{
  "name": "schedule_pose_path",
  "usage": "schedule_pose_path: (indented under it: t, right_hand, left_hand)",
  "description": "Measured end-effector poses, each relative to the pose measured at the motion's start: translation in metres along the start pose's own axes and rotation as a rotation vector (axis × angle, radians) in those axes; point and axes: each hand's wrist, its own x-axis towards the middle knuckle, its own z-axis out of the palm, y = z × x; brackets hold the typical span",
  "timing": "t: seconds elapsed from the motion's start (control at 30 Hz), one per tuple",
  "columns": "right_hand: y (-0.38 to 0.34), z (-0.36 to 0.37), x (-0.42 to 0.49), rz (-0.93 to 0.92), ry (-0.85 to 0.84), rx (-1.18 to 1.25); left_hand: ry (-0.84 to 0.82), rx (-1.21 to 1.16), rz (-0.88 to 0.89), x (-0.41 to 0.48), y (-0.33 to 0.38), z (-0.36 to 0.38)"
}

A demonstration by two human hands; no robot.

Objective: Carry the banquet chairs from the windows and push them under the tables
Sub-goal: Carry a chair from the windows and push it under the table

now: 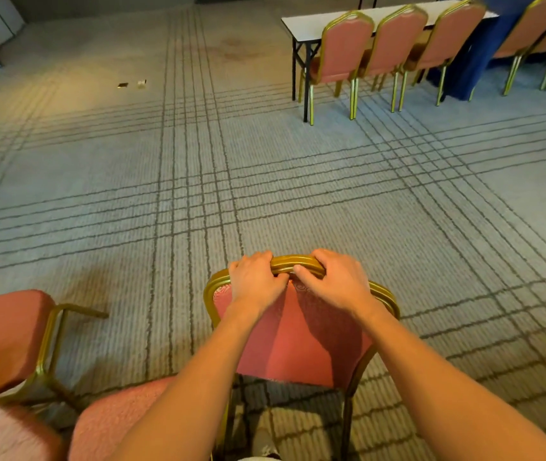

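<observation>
Both hands were closed over the arched top rail of a pink-upholstered banquet chair with a gold metal frame (298,331), the left hand (255,280) and the right hand (337,283) set close together at the crest, fingers hooked over the far side of the tube and thumbs on the near side. The chair stood directly before the person, its back facing them, at the near edge of a wide stretch of grey carpet crossed with dark grid lines (132,181). Other pink padded chairs (2,337) crowded the lower left corner. Well across the room, a narrow white folding table with black legs (304,23) already had a row of matching chairs (343,48) tucked against its near side, with a blue-skirted table (474,58) beyond. The step in hand appeared to be lifting this chair for the walk to the tables. A grip so near the centre should keep the load balanced, though spreading the hands a little wider would likely curb swinging; tilting the legs away from the shins and clear of the neighbouring chairs seemed wise before setting off
</observation>
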Motion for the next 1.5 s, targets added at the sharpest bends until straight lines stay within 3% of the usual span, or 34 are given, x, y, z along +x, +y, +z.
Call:
schedule_pose_path:
  t: [0.1,0.37,0.57,0.77,1.0,1.13,1.33,1.5]
  right_hand:
    - [0.011,0.008,0.005,-0.105,0.046,-0.095]
    - [0.014,0.002,0.024,-0.029,-0.042,-0.142]
    - [0.002,0.016,0.038,0.194,0.074,-0.303]
    - [0.001,0.033,0.028,0.321,0.361,-0.284]
    - [0.001,0.017,0.026,0.379,0.149,-0.256]
    - [0.003,0.017,0.011,0.345,0.177,-0.262]
    - [-0.007,0.003,0.004,0.285,0.07,-0.323]
    - [0.009,-0.025,0.004,0.239,0.15,-0.28]
  left_hand:
    - [-0.032,0.083,-0.048,0.01,0.009,0.001]
    - [-0.154,0.129,-0.035,0.038,0.016,-0.006]
    - [-0.188,0.113,0.083,0.061,0.006,-0.011]
    - [-0.126,0.039,0.183,0.063,-0.003,0.0]
    - [-0.129,0.084,0.187,0.056,0.002,-0.003]
    - [-0.11,0.055,0.199,0.041,0.004,0.0]
    - [-0.087,0.026,0.188,0.024,-0.003,-0.009]
    - [-0.042,0.034,0.212,0.024,0.024,-0.023]
